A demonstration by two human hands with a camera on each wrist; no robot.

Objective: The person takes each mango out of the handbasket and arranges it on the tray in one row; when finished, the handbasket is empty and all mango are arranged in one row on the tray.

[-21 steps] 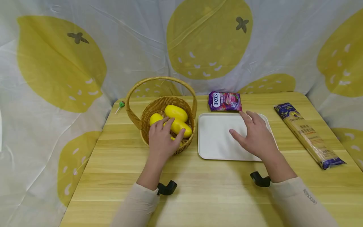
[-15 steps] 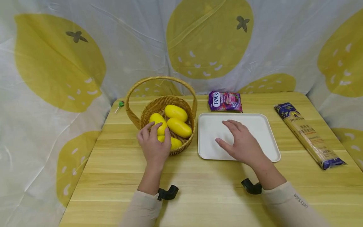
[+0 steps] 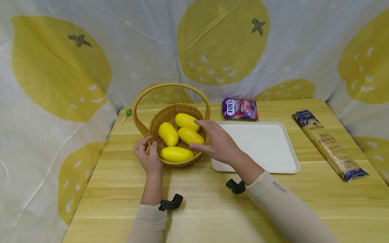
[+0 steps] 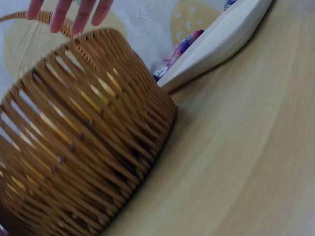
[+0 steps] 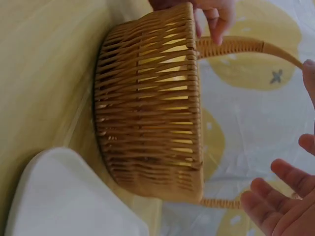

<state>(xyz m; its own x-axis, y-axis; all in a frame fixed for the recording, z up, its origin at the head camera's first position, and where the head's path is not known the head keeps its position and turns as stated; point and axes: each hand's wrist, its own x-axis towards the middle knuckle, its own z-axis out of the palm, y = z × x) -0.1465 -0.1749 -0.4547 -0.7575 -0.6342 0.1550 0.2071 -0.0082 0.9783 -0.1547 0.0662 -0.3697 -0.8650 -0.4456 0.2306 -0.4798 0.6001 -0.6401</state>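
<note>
A wicker basket (image 3: 181, 164) with a tall arched handle stands left of centre and holds several yellow mangoes (image 3: 177, 154). At its left rim, by the foot of the handle, my left hand (image 3: 149, 158) grips the edge with thumb and curled fingers; in the right wrist view part of that left hand (image 5: 219, 17) shows over the rim. My right hand (image 3: 220, 141) is at the opposite side, fingers spread and extended over the right rim and holding nothing. In the right wrist view its fingers (image 5: 275, 196) lie apart from the basket wall.
A white rectangular tray (image 3: 261, 145) lies right of the basket, partly under my right forearm in view. Behind it is a purple candy bag (image 3: 240, 108). A pasta packet (image 3: 329, 145) lies far right, a green lollipop (image 3: 128, 112) at back left. A lemon-print curtain surrounds the table.
My left hand has moved from over the mangoes to the basket's left rim. The right hand has swung left from above the tray to the basket's right side. The basket stays in place.
</note>
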